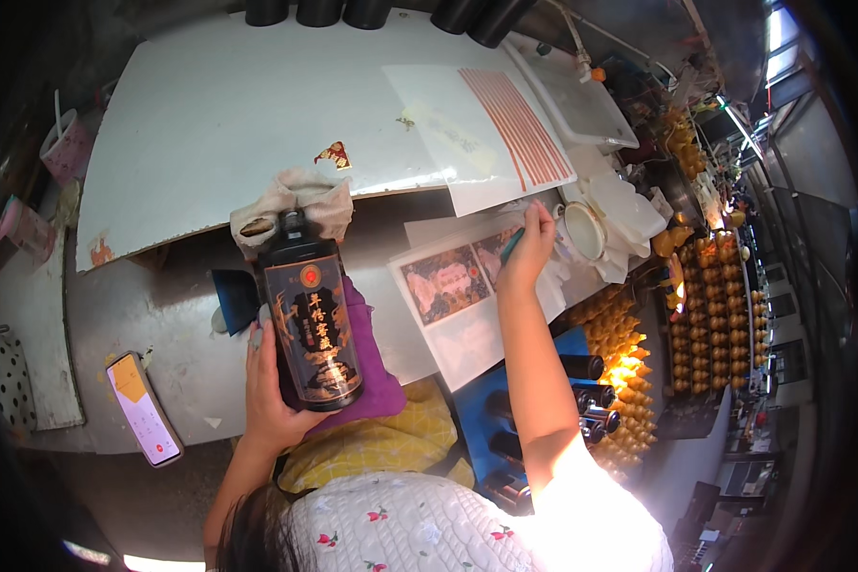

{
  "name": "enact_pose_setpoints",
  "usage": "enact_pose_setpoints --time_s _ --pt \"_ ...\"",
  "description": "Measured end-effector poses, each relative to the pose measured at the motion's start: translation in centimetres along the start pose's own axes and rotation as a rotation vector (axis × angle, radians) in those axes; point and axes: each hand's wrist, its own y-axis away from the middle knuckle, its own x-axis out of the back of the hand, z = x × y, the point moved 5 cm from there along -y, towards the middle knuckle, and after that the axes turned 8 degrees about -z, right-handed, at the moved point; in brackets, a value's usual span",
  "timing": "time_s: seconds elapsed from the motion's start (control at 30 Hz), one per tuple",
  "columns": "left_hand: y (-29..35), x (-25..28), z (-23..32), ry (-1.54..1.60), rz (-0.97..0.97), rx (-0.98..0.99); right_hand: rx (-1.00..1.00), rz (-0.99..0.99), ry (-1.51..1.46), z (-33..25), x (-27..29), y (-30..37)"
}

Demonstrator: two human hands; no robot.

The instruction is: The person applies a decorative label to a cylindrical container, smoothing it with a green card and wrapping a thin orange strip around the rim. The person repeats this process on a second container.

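A black bottle with gold and coloured decoration lies tilted on a purple cloth, its neck against a crumpled beige rag. My left hand grips its lower left side, fingers along the edge and thumb at the base. To the right, my right hand pinches a small flat teal tool over printed decal sheets. Those sheets carry dark and pinkish panels on white backing. My fingers hide part of the teal tool, so its exact kind is unclear. Near my left hand stands a dark blue cup-like piece.
A raised white board spans the far side, holding a sheet of red strips and a red-gold scrap. A phone lies left. Black bottles sit in a blue crate at right, beside a white bowl.
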Motion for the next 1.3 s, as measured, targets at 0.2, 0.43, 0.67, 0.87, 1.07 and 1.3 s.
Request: enact_pose_setpoints --time_s 0.2,0.43,0.67,0.87,1.07,1.3 --pt "-0.3 -0.1 0.0 -0.091 -0.034 -0.058 -0.342 0.062 -0.307 1.4 -1.8 -3.2" --pt "-0.3 0.2 0.4 -0.101 -0.019 -0.060 -0.191 0.099 -0.339 2.0 -1.8 -3.2" --pt "-0.3 0.4 0.5 0.012 -0.086 -0.076 0.241 0.016 -0.034 -2.6 0.0 -0.9" --pt "-2.9 4.8 2.5 0.115 0.066 -0.178 0.320 -0.653 0.067 -14.8 -8.7 5.5" --pt "-12.6 8.6 10.6 0.059 0.119 -0.342 0.188 -1.217 -0.071 -20.7 -17.2 13.3" --pt "-11.4 8.8 6.8 0.435 -0.168 -0.089 0.046 -1.181 -0.081 -17.4 -15.8 10.8"
